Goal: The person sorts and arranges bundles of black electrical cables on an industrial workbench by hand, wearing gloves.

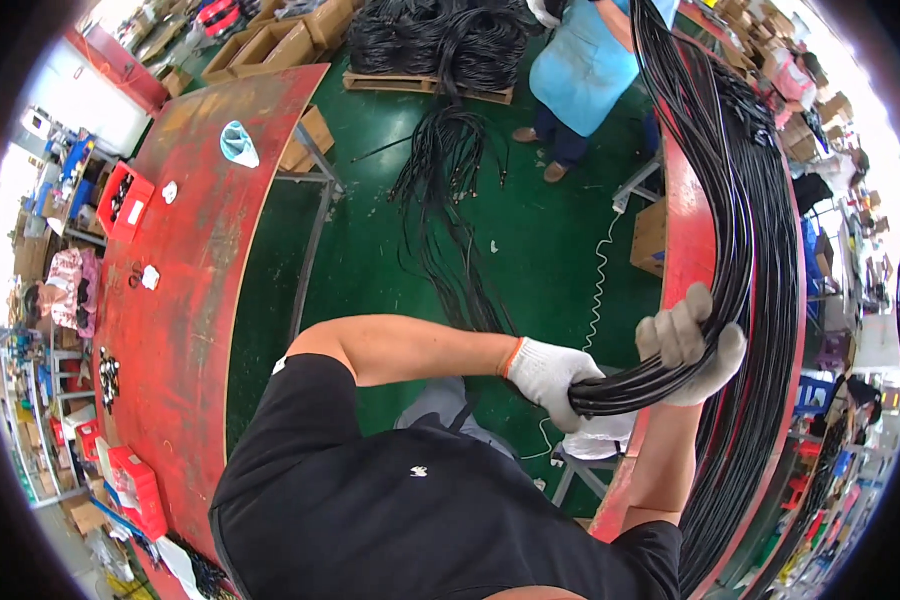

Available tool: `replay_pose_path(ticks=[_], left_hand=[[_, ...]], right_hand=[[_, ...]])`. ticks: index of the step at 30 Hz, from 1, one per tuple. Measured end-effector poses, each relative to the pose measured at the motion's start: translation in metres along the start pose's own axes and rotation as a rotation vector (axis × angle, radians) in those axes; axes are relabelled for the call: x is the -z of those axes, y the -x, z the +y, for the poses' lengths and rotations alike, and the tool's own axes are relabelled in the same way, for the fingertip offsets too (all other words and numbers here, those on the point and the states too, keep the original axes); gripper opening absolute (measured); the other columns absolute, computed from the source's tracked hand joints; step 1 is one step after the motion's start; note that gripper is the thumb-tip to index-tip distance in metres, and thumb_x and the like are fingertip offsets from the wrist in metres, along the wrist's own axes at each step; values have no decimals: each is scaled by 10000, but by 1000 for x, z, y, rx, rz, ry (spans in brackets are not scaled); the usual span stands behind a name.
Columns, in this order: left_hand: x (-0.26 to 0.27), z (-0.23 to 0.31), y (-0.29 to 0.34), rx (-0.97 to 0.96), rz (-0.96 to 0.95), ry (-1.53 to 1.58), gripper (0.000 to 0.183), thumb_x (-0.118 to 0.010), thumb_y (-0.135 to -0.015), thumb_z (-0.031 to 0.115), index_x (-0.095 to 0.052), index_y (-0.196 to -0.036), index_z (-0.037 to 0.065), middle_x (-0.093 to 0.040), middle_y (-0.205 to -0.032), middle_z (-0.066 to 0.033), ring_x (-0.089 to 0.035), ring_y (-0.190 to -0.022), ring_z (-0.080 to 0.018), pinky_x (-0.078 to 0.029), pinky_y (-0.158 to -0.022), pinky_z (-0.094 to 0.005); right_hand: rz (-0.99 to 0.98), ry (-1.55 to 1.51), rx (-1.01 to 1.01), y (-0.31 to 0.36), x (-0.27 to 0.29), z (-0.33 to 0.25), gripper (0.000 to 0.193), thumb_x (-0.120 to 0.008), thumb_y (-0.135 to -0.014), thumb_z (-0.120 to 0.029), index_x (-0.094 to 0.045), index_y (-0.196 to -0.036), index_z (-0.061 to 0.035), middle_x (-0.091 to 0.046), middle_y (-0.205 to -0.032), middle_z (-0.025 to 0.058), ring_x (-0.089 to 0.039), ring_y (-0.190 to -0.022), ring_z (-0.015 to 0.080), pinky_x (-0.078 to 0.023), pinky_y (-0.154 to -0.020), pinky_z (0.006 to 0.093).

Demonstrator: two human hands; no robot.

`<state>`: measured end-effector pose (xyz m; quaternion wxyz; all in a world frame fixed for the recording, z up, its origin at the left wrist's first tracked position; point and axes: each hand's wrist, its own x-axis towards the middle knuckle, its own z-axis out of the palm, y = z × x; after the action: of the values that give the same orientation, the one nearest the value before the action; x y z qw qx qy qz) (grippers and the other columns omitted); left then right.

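Note:
A thick bundle of black cables (730, 235) runs down from the far right and bends left between my gloved hands. My left hand (555, 378), in a white work glove, is closed around the bundle near its left end. My right hand (692, 345), in a glove with greyish fingers, wraps round the same bundle further right, where it curves upward. Many more black cables (765, 330) lie lengthwise on the red table (688, 200) under and beside my right arm.
Another person in a light blue smock (582, 70) stands at the far end. Loose black cables (450, 170) trail on the green floor from a loaded pallet (425, 87). A second red table (185, 270) stands at left, with a red bin (125, 200). A white coiled cord (600, 270) hangs near a carton (649, 238).

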<state>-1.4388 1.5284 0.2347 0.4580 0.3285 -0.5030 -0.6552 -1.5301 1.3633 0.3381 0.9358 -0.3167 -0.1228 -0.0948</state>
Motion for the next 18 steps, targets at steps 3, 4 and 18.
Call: replay_pose_path(ticks=[3,4,18], left_hand=[[-65,8,-16,-28,-18,83,228,-818,-807,96,-664,-963,32,-655,-858,30,-581,-804,-73,-517,-716,-304],[-85,12,-20,-44,-54,104,201,-799,-821,76,-668,-968,31,-654,-863,24,-578,-809,-69,-517,-717,-303],[-316,100,-141,-121,-27,828,204,-731,-982,247,-648,-1086,92,-703,-846,-58,-686,-769,-217,-578,-755,-405]], right_hand=[[47,-33,36,41,-19,-16,504,-689,-1024,-546,-529,-1153,-86,-533,-752,-42,-455,-656,129,-402,-795,331],[0,0,60,55,-23,-19,671,-627,-1021,-660,-553,-1291,-50,-562,-781,-23,-488,-695,150,-403,-801,376],[332,535,-80,434,29,131,690,-517,-1070,-523,-567,-1455,48,-672,-1385,186,-662,-1229,307,-507,-1101,450]])
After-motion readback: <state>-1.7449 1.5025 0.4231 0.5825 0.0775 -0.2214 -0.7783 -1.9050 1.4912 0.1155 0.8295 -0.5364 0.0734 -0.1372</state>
